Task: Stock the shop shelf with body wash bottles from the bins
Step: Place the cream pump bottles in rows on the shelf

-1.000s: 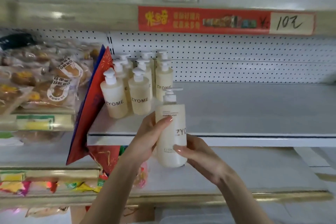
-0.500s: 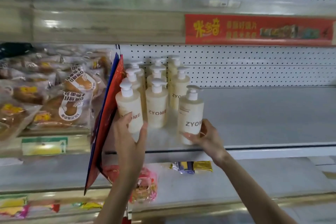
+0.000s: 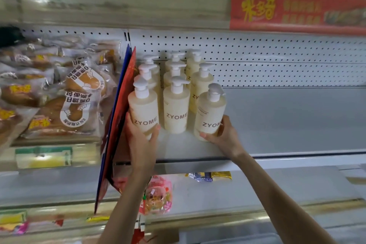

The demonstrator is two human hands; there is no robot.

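At far left, clear-wrapped bread packets (image 3: 59, 93) are piled on the neighbouring shelf, and a red and blue cardboard divider (image 3: 118, 117) leans between them and the bottles. The left hand (image 3: 141, 136) is cupped round the base of the front-left cream plastic pump bottle marked ZYOME (image 3: 143, 111), which touches the divider; pushing it further could tip the card onto the bread. The middle front pump bottle (image 3: 175, 109) stands free. The right hand (image 3: 222, 134) grips the lower part of the front-right cream pump bottle (image 3: 210, 117), which leans slightly on the white metal shelf (image 3: 287, 121). Let go while tilted, it could topple against its 2 near neighbours or roll off the front edge.
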